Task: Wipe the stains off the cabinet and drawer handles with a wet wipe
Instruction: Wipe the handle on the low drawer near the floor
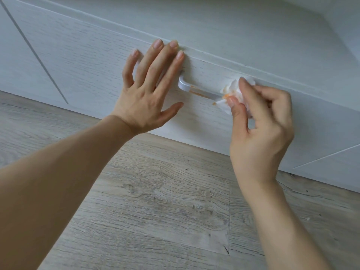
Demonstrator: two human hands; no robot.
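Head view: left hand [145,92] is spread flat and empty against the white drawer front [87,61], fingers splayed just left of the handle [196,91], bracing it; right hand [261,121] pinches a crumpled wet wipe [232,90] between thumb and fingertips, pressed onto the handle's right end. Orange stain [198,93] streaks the bar's middle and left part (wipe already shows orange, so likely partway through), with a small smear on the drawer front just below the wipe. To do it well: wrap the wipe round the bar, drag left along its full length with firm pressure, turn to a clean fold, keep the left hand bracing.
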